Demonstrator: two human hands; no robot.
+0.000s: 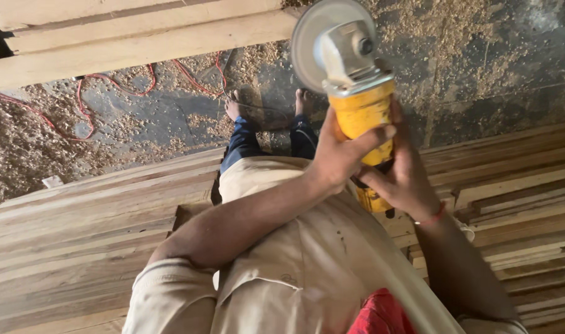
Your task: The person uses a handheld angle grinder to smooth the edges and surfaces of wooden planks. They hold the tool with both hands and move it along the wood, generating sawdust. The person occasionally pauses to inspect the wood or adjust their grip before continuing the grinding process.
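Stacked wooden planks (78,229) fill the lower frame on both sides of the person, with further planks (128,37) lying across the top left. Between them, a concrete floor (492,68) strewn with sawdust carries a red cable (84,102) looping left. Centre: a yellow-bodied angle grinder (353,93), disc (313,37) uppermost, held raised in front of the body above the person's bare feet. The left hand (341,151) has its grip closed round the yellow body; the right hand (406,176), a red thread (434,216) at its wrist, has its grip wrapped on the grinder's lower end.
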